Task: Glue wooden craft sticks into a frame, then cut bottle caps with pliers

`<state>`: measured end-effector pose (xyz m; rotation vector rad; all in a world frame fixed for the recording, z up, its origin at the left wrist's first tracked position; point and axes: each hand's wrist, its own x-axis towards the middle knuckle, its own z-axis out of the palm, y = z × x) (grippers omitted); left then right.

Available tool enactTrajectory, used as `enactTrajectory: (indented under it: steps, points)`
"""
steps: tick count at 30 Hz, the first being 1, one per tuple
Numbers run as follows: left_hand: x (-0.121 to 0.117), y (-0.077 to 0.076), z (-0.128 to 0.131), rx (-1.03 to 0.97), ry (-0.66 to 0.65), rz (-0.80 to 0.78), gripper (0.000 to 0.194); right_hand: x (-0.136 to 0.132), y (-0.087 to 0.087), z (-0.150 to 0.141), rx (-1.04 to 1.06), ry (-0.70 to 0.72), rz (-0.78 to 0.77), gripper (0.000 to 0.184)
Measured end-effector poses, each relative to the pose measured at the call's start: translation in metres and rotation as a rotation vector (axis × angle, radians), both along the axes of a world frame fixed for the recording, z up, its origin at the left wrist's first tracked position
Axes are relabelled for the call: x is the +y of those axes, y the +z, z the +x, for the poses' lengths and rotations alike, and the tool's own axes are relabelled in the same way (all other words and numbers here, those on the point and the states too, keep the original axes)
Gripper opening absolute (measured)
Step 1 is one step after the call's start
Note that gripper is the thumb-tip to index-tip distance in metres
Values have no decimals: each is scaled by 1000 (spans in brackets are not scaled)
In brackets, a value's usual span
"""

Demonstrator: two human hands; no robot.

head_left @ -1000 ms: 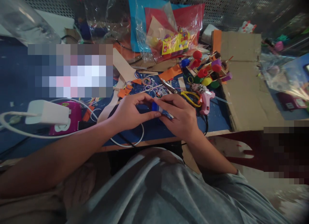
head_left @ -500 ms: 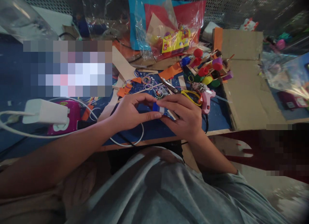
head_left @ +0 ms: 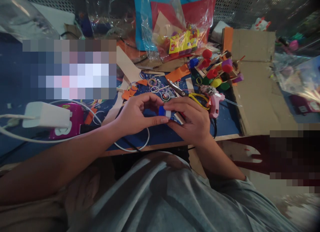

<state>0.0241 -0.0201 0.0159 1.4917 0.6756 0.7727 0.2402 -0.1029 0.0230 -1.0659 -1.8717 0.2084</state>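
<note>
Between my hands, just over the front part of the table, is a small white container with a blue lid (head_left: 164, 112). My left hand (head_left: 140, 113) pinches its blue side, with the thumb along the bottom and the fingers curled over the top. On the white side, my right hand (head_left: 191, 118) grips with its fingers across the top. Fingers cover part of the container. Right beyond my right hand lie yellow-handled scissors (head_left: 197, 100) and a pink glue gun (head_left: 215, 105).
Colourful caps and wooden sticks (head_left: 212, 70) are piled at the back right, beside a cardboard sheet (head_left: 257, 95). Rubber bands (head_left: 160, 87) and orange scraps lie behind my hands. A white charger (head_left: 46, 115) with looping cable sits left. A clear bag (head_left: 183, 42) stands behind.
Both hands stay nearly in place on the container. My right fingers have shifted slightly, and more of the white part shows. The view has moved a little.
</note>
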Motion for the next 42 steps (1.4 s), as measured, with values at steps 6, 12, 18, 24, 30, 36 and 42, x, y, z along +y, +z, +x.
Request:
enactTrajectory:
  steps: [6,12,18,24,30,36,42]
  points:
    - [1,2,0,18,-19,13,55,0,0,2,-39,-23,-4,21]
    - [1,2,0,5,-11,20,55,-1,-5,1,-24,-41,46,29]
    - [1,0,0,-22,-18,-2,53,-1,-8,0,-11,-13,62,34]
    - [1,2,1,-5,-5,-18,56,0,-10,0,-31,-53,77,31]
    - [1,1,1,-17,-9,-2,55,1,-10,1,-58,-23,58,35]
    - [3,-1,1,-23,-23,-3,59,2,-9,2,-42,20,85,39]
    - [3,-2,3,-26,-35,-39,59,1,-10,-1,-63,7,78,41]
